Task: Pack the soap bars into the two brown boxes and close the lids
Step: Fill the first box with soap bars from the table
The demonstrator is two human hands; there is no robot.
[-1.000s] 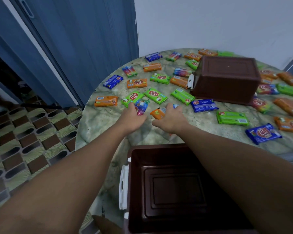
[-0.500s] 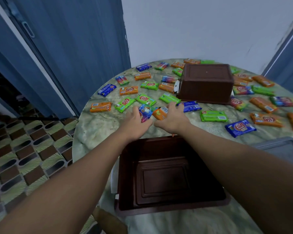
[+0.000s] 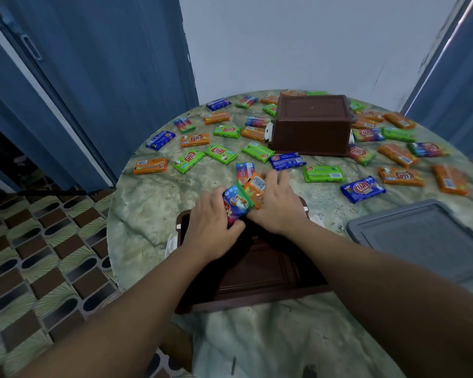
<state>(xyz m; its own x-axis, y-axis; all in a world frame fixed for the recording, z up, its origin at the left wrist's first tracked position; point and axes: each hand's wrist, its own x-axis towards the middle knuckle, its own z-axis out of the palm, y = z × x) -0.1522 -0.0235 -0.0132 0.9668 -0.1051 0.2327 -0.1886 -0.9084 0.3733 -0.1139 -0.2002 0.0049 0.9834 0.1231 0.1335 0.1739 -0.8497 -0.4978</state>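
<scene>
Step in hand: first load into the near brown box (image 3: 260,271). It sits open at the desk's (image 3: 153,214) near edge, and what shows of its inside is bare — nothing packed that I can see.

Left hand (image 3: 212,227) grips a multicolour soap bar (image 3: 236,204), fingers curled round it, right over the box's far rim. Right hand (image 3: 277,205) is curled over an orange soap bar (image 3: 256,188); a blue-and-orange bar (image 3: 245,172) sticks out just beyond it — can't tell if that one is held too or only lying there. Both hands are touching or nearly so, bars bunched between them.

Far brown box (image 3: 310,124) stands upside down, well apart at the back of the desk, with loose bars (image 3: 220,153) scattered all round it. A grey lid (image 3: 421,236) lies flat on the right near the open box.

Next move, my read: bring both hands back over the opening, lower, release the bars flat on the floor of the box. Wrappers look slick, so stacking neatly matters if the lid is to shut later. Nearly the whole task is left: dozens of bars out, far box needs flipping, no lid on.
</scene>
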